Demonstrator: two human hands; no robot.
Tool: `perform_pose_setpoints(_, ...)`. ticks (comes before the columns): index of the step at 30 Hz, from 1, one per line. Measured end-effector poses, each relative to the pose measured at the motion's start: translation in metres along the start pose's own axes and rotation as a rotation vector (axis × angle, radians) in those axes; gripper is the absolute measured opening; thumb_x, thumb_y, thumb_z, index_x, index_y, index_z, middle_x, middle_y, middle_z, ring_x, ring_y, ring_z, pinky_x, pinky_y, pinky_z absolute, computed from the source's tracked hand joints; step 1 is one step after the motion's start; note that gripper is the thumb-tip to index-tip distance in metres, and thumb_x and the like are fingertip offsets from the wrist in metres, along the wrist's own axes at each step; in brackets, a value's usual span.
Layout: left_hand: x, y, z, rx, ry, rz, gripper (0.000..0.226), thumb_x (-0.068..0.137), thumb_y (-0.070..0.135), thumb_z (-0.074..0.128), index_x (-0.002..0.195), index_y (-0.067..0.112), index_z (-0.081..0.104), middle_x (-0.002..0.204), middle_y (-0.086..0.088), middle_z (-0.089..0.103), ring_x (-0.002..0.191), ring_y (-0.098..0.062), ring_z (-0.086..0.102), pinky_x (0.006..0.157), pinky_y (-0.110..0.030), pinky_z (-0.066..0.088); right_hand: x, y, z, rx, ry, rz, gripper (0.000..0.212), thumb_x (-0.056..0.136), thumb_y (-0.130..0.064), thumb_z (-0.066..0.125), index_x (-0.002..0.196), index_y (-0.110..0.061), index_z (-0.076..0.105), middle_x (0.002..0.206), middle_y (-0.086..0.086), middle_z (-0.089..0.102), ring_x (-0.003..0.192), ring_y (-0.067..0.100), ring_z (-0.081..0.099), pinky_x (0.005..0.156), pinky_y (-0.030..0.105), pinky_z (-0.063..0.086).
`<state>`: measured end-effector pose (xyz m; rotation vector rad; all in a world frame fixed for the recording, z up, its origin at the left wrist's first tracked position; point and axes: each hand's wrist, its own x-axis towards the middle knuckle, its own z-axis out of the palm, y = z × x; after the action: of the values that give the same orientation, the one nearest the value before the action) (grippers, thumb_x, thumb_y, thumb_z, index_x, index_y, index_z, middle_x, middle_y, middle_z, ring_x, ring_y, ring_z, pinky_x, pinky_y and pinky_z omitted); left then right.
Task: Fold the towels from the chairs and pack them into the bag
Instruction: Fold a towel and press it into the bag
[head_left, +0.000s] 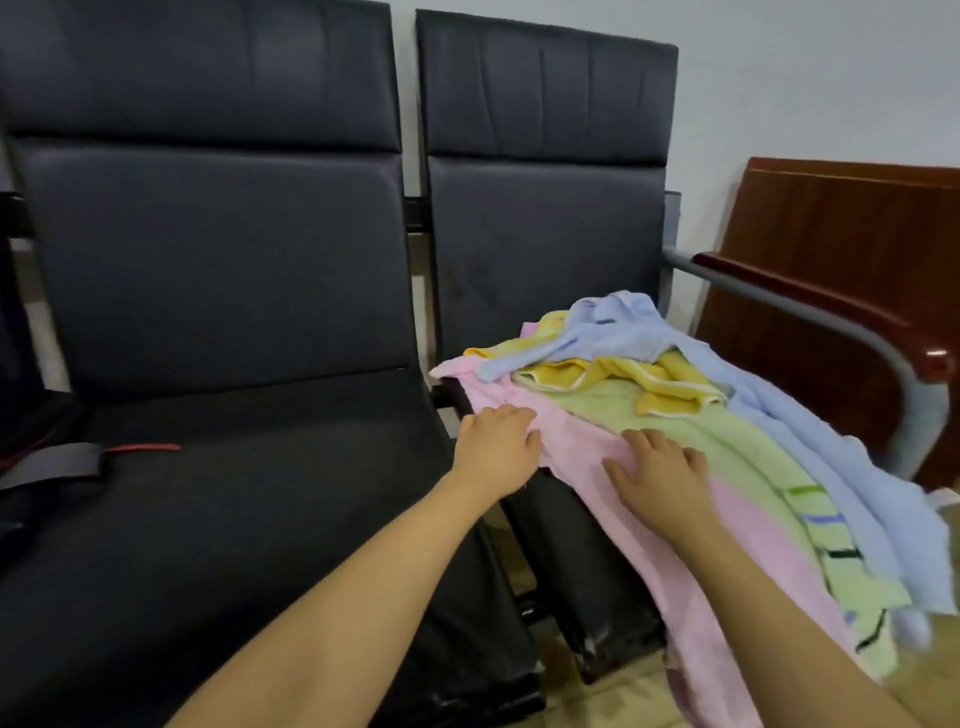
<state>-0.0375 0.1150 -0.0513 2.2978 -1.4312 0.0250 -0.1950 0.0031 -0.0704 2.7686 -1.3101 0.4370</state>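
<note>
A person's left hand (497, 451) grips the near edge of a pink towel (597, 457), fingers curled into the cloth, while the right hand (658, 472) rests flat on it, fingers spread. The towel lies under green (691, 426), yellow (649, 384) and blue towels (623, 332) heaped on the right-hand black chair (540, 239); a strap (52, 464) crosses the left chair (218, 260).

Single head-worn view, looking forward and down.
The camera faces two black chairs (218, 322) against a wall, close enough that both forearms reach into frame from below.
</note>
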Motion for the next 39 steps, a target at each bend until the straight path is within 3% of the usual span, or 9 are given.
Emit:
perform_pose_setpoints(6, 0.014, 0.016, 0.051, 0.043, -0.325, 0.008, 0.049, 0.103, 0.042, 0.022, 0.15, 0.028, 0.025, 0.16, -0.001, 0.012, 0.145, -0.022, 0.012, 0.114, -0.044, 0.009, 0.001, 0.009, 0.011, -0.074, 0.036, -0.062, 0.047, 0.096, -0.048, 0.039, 0.133, -0.021, 0.043, 0.129, 0.001, 0.05, 0.118, 0.024, 0.045, 0.095, 0.036, 0.028)
perform_pose_setpoints(10, 0.011, 0.011, 0.068, 0.004, -0.247, 0.002, 0.044, 0.101, 0.046, 0.028, 0.141, 0.033, 0.04, 0.156, 0.007, 0.024, 0.144, -0.014, 0.017, 0.114, -0.041, 0.01, 0.004, 0.013, 0.013, -0.039, 0.038, -0.077, 0.033, 0.098, -0.033, 0.04, 0.127, -0.024, 0.052, 0.121, -0.002, 0.054, 0.114, 0.021, 0.048, 0.094, 0.034, 0.027)
perform_pose_setpoints(14, 0.001, 0.006, 0.063, -0.062, -0.101, 0.01, 0.032, 0.1, 0.041, 0.034, 0.103, 0.023, 0.06, 0.109, 0.009, 0.057, 0.114, -0.009, 0.047, 0.107, -0.036, 0.023, 0.006, 0.012, 0.017, 0.157, 0.185, -0.157, 0.021, 0.086, -0.021, 0.051, 0.088, -0.02, 0.071, 0.083, 0.0, 0.062, 0.082, 0.027, 0.061, 0.077, 0.037, 0.03)
perform_pose_setpoints(16, -0.006, 0.0, 0.058, -0.066, -0.082, 0.007, 0.031, 0.1, 0.041, 0.035, 0.089, 0.02, 0.055, 0.09, 0.011, 0.051, 0.097, -0.012, 0.051, 0.101, -0.033, 0.028, 0.003, 0.008, 0.016, 0.187, 0.225, -0.198, 0.014, 0.074, -0.022, 0.057, 0.071, -0.022, 0.07, 0.067, -0.004, 0.059, 0.065, 0.024, 0.06, 0.069, 0.033, 0.022)
perform_pose_setpoints(19, -0.016, -0.008, 0.051, -0.054, -0.053, 0.028, 0.03, 0.099, 0.04, 0.04, 0.079, 0.02, 0.05, 0.08, 0.01, 0.047, 0.08, -0.013, 0.047, 0.085, -0.03, 0.032, -0.004, -0.001, 0.011, 0.251, 0.226, -0.268, 0.01, 0.07, -0.025, 0.061, 0.068, -0.024, 0.07, 0.065, -0.008, 0.061, 0.063, 0.019, 0.061, 0.064, 0.031, 0.013)
perform_pose_setpoints(24, -0.033, -0.021, 0.05, -0.245, 0.019, -0.018, 0.029, 0.093, 0.039, 0.054, 0.103, 0.018, 0.072, 0.103, 0.006, 0.068, 0.093, -0.015, 0.062, 0.085, -0.026, 0.044, -0.015, -0.02, 0.001, 0.574, 0.028, -0.294, 0.013, 0.076, -0.025, 0.065, 0.077, -0.016, 0.076, 0.077, -0.002, 0.069, 0.072, 0.018, 0.064, 0.077, 0.039, 0.046)
perform_pose_setpoints(30, -0.031, -0.021, 0.05, -0.24, 0.001, -0.067, 0.041, 0.098, 0.039, 0.045, 0.136, 0.024, 0.049, 0.135, 0.007, 0.05, 0.116, -0.015, 0.052, 0.098, -0.029, 0.036, -0.011, -0.023, -0.001, 0.711, 0.029, -0.217, 0.011, 0.084, -0.022, 0.068, 0.082, -0.014, 0.075, 0.081, -0.002, 0.067, 0.074, 0.014, 0.058, 0.08, 0.041, 0.048)
perform_pose_setpoints(35, -0.023, -0.016, 0.055, -0.041, -0.047, -0.089, 0.04, 0.101, 0.041, 0.028, 0.134, 0.027, 0.047, 0.136, 0.001, 0.043, 0.12, -0.019, 0.043, 0.093, -0.03, 0.03, 0.009, -0.013, 0.017, 0.201, 0.081, 0.045, 0.043, 0.095, -0.041, 0.04, 0.126, -0.017, 0.058, 0.12, 0.005, 0.057, 0.111, 0.028, 0.048, 0.094, 0.038, 0.027)
perform_pose_setpoints(39, -0.019, -0.016, 0.058, -0.007, -0.001, -0.137, 0.033, 0.1, 0.04, 0.033, 0.125, 0.023, 0.047, 0.118, -0.004, 0.048, 0.104, -0.021, 0.05, 0.085, -0.029, 0.032, 0.008, -0.014, 0.037, 0.084, 0.185, 0.064, 0.036, 0.086, -0.032, 0.051, 0.102, -0.003, 0.062, 0.094, 0.016, 0.065, 0.088, 0.036, 0.057, 0.082, 0.043, 0.036)
